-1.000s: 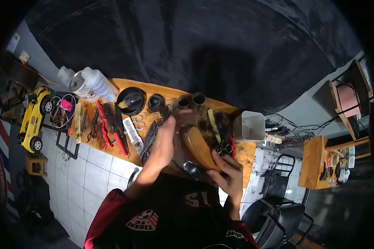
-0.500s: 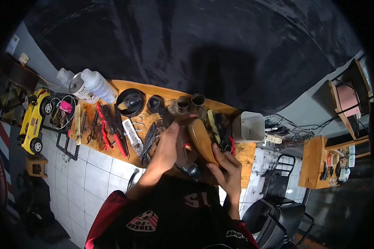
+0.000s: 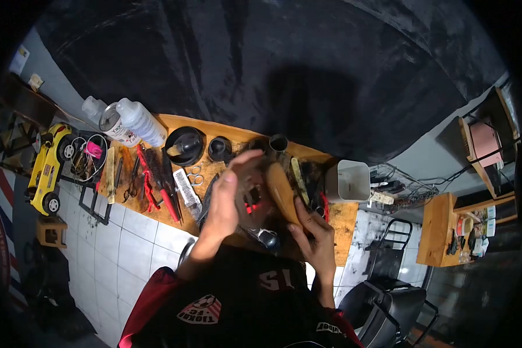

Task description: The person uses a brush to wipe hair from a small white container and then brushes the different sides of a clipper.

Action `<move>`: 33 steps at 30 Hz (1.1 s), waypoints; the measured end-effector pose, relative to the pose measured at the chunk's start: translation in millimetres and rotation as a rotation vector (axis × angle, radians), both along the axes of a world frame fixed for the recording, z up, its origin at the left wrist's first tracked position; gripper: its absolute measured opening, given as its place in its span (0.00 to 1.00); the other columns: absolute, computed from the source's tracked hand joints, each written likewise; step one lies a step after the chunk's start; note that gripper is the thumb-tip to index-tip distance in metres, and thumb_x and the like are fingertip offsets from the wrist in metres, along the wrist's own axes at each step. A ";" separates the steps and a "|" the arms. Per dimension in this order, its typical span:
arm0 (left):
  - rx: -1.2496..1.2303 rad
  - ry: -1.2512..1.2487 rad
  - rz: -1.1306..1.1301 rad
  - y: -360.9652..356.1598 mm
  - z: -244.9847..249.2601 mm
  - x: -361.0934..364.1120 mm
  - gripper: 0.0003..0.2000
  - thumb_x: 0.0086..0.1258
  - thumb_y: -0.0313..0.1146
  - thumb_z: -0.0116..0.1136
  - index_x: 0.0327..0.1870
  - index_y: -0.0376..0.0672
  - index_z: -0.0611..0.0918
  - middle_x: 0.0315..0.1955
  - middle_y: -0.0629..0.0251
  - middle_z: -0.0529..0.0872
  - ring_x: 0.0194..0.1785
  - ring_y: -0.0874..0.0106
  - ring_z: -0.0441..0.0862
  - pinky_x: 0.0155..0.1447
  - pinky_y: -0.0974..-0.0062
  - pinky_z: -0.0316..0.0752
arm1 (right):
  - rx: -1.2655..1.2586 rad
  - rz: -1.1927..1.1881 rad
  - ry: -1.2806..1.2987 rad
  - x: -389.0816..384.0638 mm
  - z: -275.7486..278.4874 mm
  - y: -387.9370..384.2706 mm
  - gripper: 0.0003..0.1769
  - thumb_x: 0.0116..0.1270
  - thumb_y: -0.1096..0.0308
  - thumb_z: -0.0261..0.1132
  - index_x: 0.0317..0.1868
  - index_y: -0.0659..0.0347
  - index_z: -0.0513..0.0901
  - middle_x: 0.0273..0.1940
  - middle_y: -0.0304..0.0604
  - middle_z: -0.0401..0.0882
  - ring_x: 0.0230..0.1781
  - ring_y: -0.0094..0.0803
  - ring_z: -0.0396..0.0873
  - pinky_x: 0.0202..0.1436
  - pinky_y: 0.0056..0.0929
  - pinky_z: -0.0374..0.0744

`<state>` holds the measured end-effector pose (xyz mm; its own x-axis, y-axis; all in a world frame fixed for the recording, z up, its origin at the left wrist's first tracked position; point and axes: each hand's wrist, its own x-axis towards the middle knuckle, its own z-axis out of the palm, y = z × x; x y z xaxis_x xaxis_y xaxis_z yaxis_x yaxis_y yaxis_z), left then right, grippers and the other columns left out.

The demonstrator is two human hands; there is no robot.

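Two hands met at centre frame: the right hand (image 3: 314,235) had fingers clamped on a tan oval wooden brush (image 3: 279,194), the left hand (image 3: 226,200) cupped against it, fingers together, grip unclear. One slip could have toppled the small dark cup (image 3: 278,142) on the orange wooden shelf (image 3: 343,214).

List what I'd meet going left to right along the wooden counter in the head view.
yellow toy car → white bottles → black bowl → small black cup → left hand → wooden brush → white container
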<state>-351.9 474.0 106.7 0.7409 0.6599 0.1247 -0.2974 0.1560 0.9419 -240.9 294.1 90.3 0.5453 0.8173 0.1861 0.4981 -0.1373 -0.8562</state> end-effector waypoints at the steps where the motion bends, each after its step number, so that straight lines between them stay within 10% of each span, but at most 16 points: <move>1: -0.004 -0.010 0.028 4.8 0.5 -2.5 0.33 0.77 0.56 0.31 0.67 0.33 0.68 0.61 0.52 0.74 0.64 0.64 0.72 0.69 0.68 0.63 | -0.011 0.035 0.013 2.2 -2.1 -1.4 0.29 0.59 0.71 0.72 0.62 0.57 0.79 0.37 0.51 0.82 0.33 0.36 0.81 0.40 0.31 0.78; 7: -0.044 -0.001 0.114 1.9 -3.2 1.7 0.37 0.75 0.61 0.33 0.67 0.31 0.65 0.63 0.50 0.70 0.64 0.63 0.71 0.69 0.65 0.64 | 0.123 0.368 0.090 9.5 3.9 -13.2 0.29 0.64 0.70 0.68 0.65 0.63 0.74 0.52 0.58 0.82 0.50 0.40 0.84 0.57 0.31 0.76; 15: 0.340 -0.027 0.142 -7.1 -14.1 8.9 0.31 0.79 0.51 0.28 0.67 0.30 0.65 0.61 0.50 0.73 0.63 0.62 0.74 0.67 0.70 0.65 | -0.027 0.080 0.426 -8.1 6.9 0.2 0.27 0.68 0.72 0.62 0.66 0.69 0.70 0.60 0.56 0.77 0.59 0.35 0.78 0.64 0.30 0.70; 29: 0.298 0.090 0.056 -5.8 -16.8 13.1 0.33 0.79 0.54 0.26 0.67 0.33 0.67 0.62 0.53 0.74 0.66 0.62 0.70 0.70 0.67 0.61 | 0.061 0.125 0.215 0.3 -1.0 -3.6 0.26 0.67 0.73 0.63 0.65 0.67 0.72 0.59 0.57 0.78 0.58 0.37 0.79 0.61 0.29 0.73; 33: -0.069 -0.066 0.090 7.5 -7.4 9.5 0.32 0.80 0.52 0.26 0.68 0.33 0.65 0.62 0.53 0.73 0.65 0.64 0.71 0.70 0.68 0.62 | 0.087 0.327 0.215 5.4 -15.8 -13.9 0.27 0.64 0.71 0.67 0.64 0.63 0.76 0.57 0.58 0.79 0.54 0.37 0.82 0.59 0.28 0.74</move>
